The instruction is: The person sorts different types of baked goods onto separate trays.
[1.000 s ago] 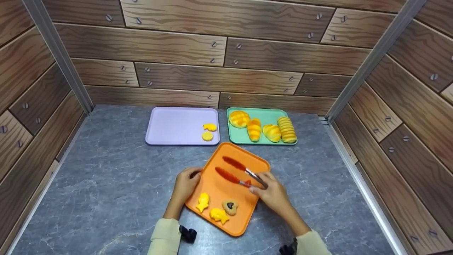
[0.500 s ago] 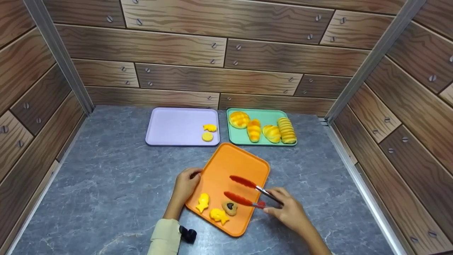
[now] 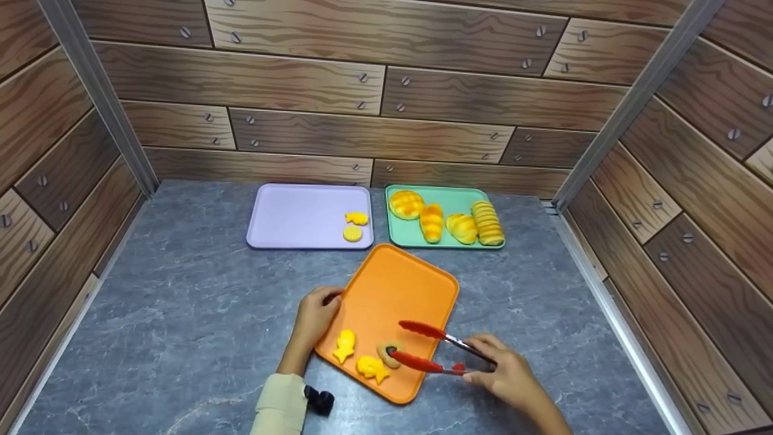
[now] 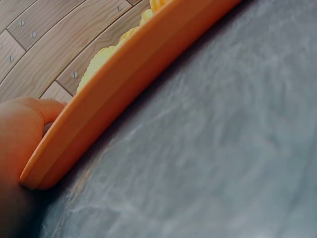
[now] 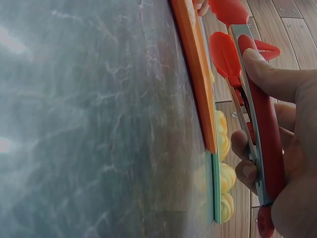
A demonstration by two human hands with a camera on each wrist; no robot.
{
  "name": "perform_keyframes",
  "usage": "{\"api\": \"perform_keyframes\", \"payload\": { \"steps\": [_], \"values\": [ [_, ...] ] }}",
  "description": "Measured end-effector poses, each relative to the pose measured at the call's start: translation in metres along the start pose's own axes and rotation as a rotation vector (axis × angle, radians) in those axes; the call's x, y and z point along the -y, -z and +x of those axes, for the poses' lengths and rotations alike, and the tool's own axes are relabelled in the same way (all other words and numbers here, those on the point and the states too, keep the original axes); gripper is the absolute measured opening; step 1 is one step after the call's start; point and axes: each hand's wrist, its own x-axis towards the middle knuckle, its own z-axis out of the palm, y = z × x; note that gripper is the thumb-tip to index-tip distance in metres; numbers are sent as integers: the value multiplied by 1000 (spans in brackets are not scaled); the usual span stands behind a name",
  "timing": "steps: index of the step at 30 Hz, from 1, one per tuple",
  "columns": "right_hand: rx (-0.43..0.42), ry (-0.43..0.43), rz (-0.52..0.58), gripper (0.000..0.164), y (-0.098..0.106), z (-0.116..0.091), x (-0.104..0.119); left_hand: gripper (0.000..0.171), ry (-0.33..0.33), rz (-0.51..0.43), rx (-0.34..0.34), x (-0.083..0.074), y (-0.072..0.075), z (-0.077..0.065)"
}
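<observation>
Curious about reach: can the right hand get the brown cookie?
Probably yes: the right hand holds open tongs partly over the brown cookie in the head view, and nothing else covers it.

Right hand [image 5: 302, 153] had a pair of red tongs [image 5: 267, 134] wrapped up in its fingers, thumb on the handle, red ends kinda spread. An orange tray [image 5: 197, 82] sat edge-on over the marbly grey tabletop [image 5: 89, 124], plus a green tray [image 5: 216, 191] with yellow rolls [image 5: 227, 179].

Bare left hand [image 3: 315, 316], pale beige sleeve [image 3: 280, 403], and beside it 1 small black knobbly device [image 3: 324, 403].
</observation>
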Motion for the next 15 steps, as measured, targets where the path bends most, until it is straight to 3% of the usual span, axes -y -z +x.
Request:
{"api": "perform_keyframes", "payload": {
  "steps": [15],
  "values": [
    [47, 58, -53, 64, -5, -3, -2, 19, -4, -9, 10, 0, 0, -1]
  ]
}}
